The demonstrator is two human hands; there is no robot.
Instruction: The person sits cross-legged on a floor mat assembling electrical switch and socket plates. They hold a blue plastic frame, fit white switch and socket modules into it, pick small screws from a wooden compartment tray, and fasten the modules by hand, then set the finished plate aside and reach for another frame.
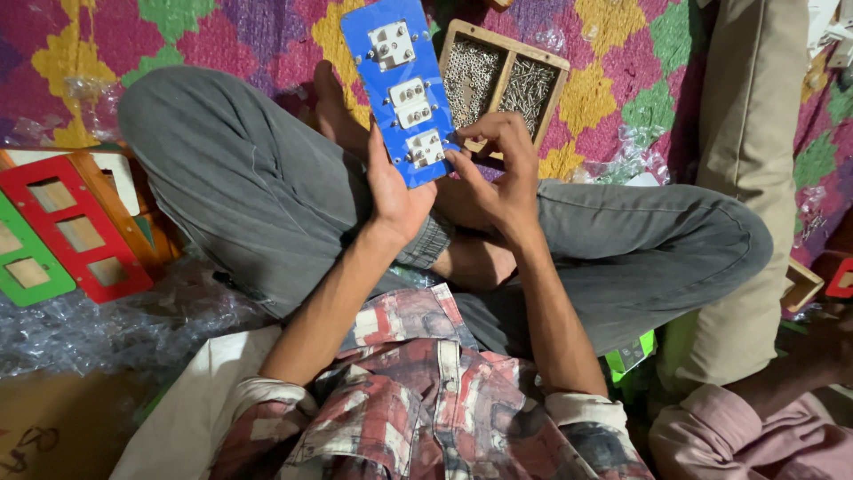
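Observation:
I sit cross-legged and hold a blue rectangular plate (400,89) upright over my lap. Three white socket modules are fitted on it in a column. My left hand (395,197) grips the plate's lower end from below and behind. My right hand (499,171) is at the plate's lower right edge, thumb and fingertips touching beside the lowest white module (426,148). Whether a small screw is pinched in those fingers is too small to tell.
A wooden two-compartment tray (503,46) filled with small metal screws lies just beyond the plate on a patterned cloth. Red (82,227) and green (22,258) frames with square windows are stacked at the left. Another person's leg and arm (755,418) are at the right.

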